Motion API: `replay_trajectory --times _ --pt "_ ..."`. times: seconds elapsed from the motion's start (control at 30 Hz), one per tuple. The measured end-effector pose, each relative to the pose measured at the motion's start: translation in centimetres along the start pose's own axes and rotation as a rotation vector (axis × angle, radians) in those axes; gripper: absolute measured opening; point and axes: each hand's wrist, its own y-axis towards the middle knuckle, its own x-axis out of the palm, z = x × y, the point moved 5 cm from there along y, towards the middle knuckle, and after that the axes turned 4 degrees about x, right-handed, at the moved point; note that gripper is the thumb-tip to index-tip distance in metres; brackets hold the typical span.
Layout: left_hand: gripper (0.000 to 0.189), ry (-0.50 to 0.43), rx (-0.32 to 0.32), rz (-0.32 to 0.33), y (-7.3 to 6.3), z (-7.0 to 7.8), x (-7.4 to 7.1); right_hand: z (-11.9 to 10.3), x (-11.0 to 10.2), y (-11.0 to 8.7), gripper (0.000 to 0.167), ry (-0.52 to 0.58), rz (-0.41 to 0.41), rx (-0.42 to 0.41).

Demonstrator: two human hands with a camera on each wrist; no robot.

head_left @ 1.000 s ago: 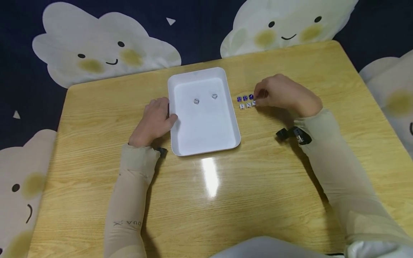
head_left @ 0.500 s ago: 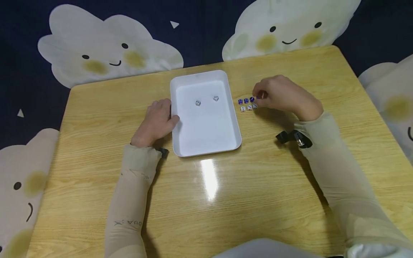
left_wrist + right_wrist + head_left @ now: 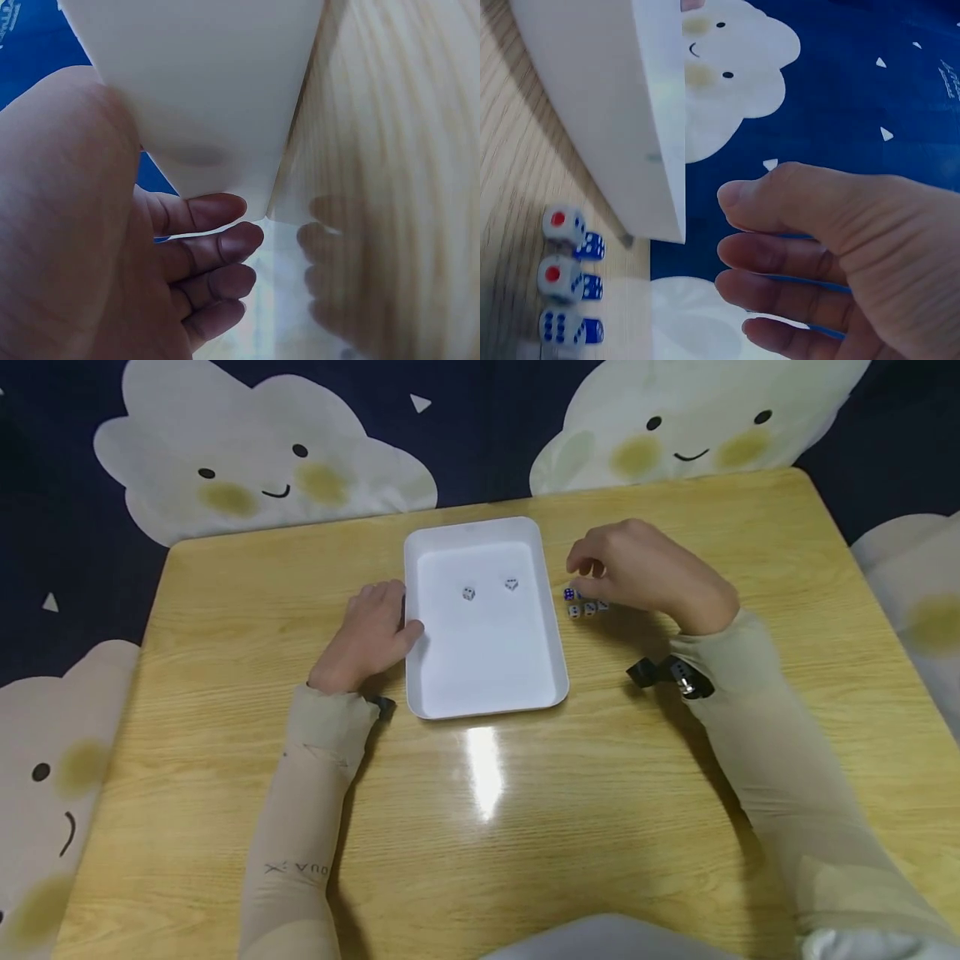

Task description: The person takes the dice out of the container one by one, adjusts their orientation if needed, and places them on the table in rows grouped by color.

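My left hand holds the left wall of the white tray, its thumb over the rim; in the left wrist view the fingers lie outside the wall. Two white dice, the left die and the right die, sit apart in the tray. My right hand hovers over the dice right of the tray, fingers loosely bent, with nothing visible between thumb and fingers in the right wrist view. Beneath it lie a row of white dice and a row of blue dice, partly hidden.
The wooden table reaches towards a dark blue cloth with printed clouds at the back. Dark wrist cameras hang below both cuffs, the right camera just above the table. A bright reflection lies in front of the tray.
My right hand has left the right end of the dice rows, where it touched the dice, and moved left over them towards the tray. The left hand keeps its place on the tray.
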Motion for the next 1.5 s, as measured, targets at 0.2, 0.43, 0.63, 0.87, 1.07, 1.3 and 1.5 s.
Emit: replay_trajectory --times 0.2,0.43,0.63,0.87,1.07,1.3,1.5 --pt "0.037 -0.009 -0.006 0.003 0.0 0.3 0.1 -0.9 -0.1 0.8 0.017 0.000 0.022 -0.058" --pt "0.036 -0.024 0.011 0.006 0.2 0.8 0.5 -1.2 0.6 1.7 0.018 0.016 0.012 -0.048" --pt "0.037 -0.024 0.009 0.007 0.2 1.1 0.6 -1.6 1.3 3.0 0.019 0.032 0.003 -0.061" --pt "0.041 -0.020 0.005 -0.006 0.4 1.5 0.7 -1.9 1.4 4.2 0.018 0.050 0.012 -0.083" --pt "0.036 -0.017 0.014 0.009 0.5 1.8 0.8 -2.1 1.6 5.2 0.020 0.062 0.027 -0.084" --pt "0.033 -0.018 0.012 0.010 0.6 2.1 0.7 -1.8 1.9 6.4 0.022 0.085 0.033 -0.056" --pt "0.036 -0.004 0.015 0.001 0.7 2.2 0.7 -1.9 2.4 6.7 0.022 0.068 -0.044 -0.022"
